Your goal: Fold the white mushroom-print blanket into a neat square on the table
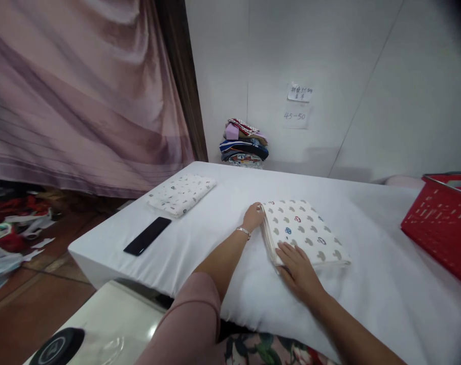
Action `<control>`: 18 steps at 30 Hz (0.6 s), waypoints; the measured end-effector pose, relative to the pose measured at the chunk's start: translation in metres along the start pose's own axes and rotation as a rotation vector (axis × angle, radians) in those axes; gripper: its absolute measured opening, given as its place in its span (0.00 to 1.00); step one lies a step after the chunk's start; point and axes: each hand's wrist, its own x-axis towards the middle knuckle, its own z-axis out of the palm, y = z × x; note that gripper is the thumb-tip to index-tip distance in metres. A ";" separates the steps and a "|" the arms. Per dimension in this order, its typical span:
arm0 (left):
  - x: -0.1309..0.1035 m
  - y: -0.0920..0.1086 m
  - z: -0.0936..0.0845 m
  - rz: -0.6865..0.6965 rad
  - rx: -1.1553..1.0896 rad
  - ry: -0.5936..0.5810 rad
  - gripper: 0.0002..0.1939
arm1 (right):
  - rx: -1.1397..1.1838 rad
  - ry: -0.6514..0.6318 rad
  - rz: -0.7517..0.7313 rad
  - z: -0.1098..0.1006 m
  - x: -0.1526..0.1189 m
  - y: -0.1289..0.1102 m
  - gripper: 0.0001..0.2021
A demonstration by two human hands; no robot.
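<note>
A folded white cloth [296,225] printed with grey mushroom-like shapes and a few red and blue ones lies on the white-covered table [222,208]. At its far left corner, the fingers of my left hand [254,216] are closed on the edge; the fingertips are partly hidden. A bracelet circles that wrist. My right hand [300,271] rests on the cloth's near left part, its fingers stretched out over the top layer and the thumb by the near edge. Several layers show along the cloth's left side.
Another folded patterned cloth [182,195] lies at the table's far left, behind a black phone [147,236]. A red basket [441,225] stands at the right. Beyond the table is a stack of folded fabrics [244,144]. A white surface [108,324] sits below the left edge.
</note>
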 end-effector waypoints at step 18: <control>0.028 -0.008 -0.007 0.231 0.102 -0.071 0.18 | 0.035 0.011 0.025 -0.001 0.000 0.000 0.24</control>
